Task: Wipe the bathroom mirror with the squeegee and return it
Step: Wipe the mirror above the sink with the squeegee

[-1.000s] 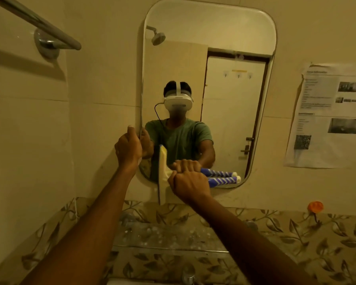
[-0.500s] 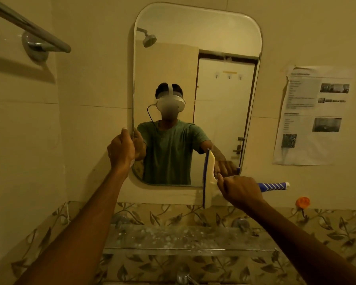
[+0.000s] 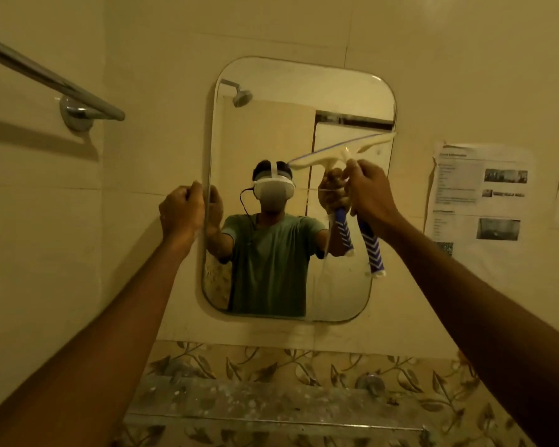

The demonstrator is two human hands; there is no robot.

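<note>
Right hand (image 3: 373,191) grip clenched on striped squeegee (image 3: 342,153); left hand (image 3: 181,209) clasps rounded mirror (image 3: 304,91) edge.

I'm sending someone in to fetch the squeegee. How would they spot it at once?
Look at the rounded mirror on the tiled wall. The right hand holds the squeegee against its upper right. It has a cream blade head and a blue handle with white chevrons, unlike anything nearby.
</note>
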